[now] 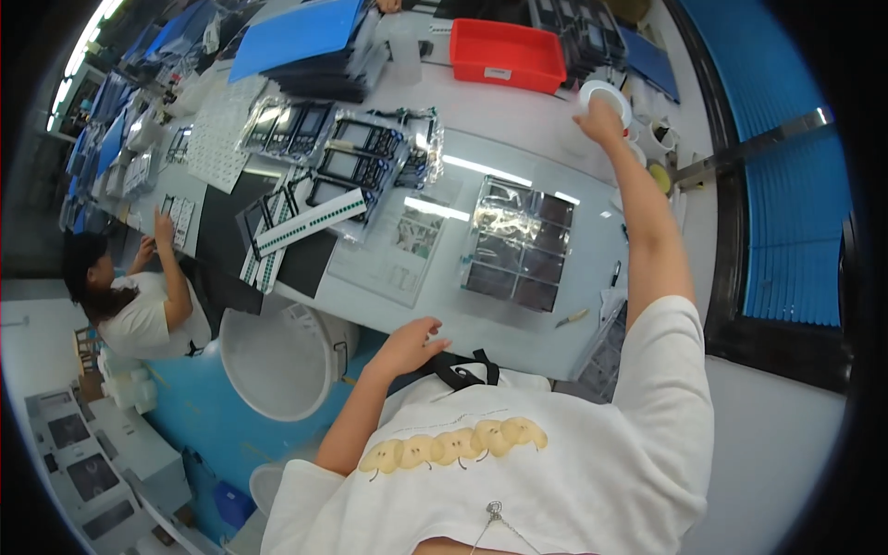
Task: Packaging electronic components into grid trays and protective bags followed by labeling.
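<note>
My right arm stretches to the far right of the table. There my right hand [603, 122] is closed at the near rim of a white round thing [618, 93], ring-shaped from above; its exact kind is unclear. Some of those fingers are hidden. By the table's front edge hovers my left hand [412, 347], fingers loosely apart and holding nothing. In front of me lies a clear plastic sheet with dark square panels [518, 242]. Left of it is a flat transparent sheet [384, 264] over a small printed picture. A small knife-like tool [573, 318] lies at the front right.
Bagged black frames [356, 157] and white strips with green marks [312, 222] lie left of centre. A red bin [508, 55] and a stack under a blue sheet [296, 42] stand at the back. A large white tub [277, 361] is below the edge; a co-worker [139, 296] sits left.
</note>
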The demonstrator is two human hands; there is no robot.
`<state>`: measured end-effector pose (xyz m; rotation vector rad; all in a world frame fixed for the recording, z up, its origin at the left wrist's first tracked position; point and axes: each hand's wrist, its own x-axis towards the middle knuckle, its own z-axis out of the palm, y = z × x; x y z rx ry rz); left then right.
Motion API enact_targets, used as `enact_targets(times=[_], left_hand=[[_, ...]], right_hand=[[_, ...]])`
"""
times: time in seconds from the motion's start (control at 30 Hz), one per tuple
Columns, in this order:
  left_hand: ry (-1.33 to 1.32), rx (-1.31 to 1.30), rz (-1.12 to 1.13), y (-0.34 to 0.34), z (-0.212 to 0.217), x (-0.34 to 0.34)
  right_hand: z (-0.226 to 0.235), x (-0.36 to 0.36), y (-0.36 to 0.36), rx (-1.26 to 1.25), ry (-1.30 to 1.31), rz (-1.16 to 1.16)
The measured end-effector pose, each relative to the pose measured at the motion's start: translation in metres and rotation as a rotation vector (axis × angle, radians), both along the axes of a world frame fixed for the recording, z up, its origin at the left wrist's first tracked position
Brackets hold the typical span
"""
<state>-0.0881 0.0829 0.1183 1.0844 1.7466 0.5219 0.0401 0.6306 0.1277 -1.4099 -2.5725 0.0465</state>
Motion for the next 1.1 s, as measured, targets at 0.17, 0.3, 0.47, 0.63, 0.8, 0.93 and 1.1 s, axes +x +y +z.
enact_targets(times=[0.17, 0.3, 0.47, 0.63, 0.8, 0.93, 1.1], left_hand=[[0.04, 0.166, 0.251, 0.034, -0.025, 0.004], [0.162, 0.286, 0.338, 0.073, -0.051, 0.0], [0.016, 0.271, 0.312, 0.14, -0.057, 0.004], [0.03, 0.041, 0.427, 0.174, -0.058, 0.017], [0.149, 0.171, 0.459, 0.14, -0.063, 0.007], [0.086, 0.19, 0.553, 0.057, -0.05, -0.011], [0.043, 0.195, 0.572, -0.025, -0.038, -0.064]], right_hand=[[0.009, 0.006, 0.008, -0.004, -0.112, 0.061], [0.008, 0.026, -0.07, 0.331, 0.252, 0.183], [-0.105, 0.107, -0.204, -0.394, 0.575, -0.214], [-0.08, 0.083, -0.293, -0.769, 0.928, -0.348], [-0.057, 0.067, -0.307, -0.823, 0.888, -0.376], [-0.046, 0.044, -0.366, -0.7, 0.778, -0.196], [-0.063, -0.008, -0.434, -0.829, 0.641, -0.134]])
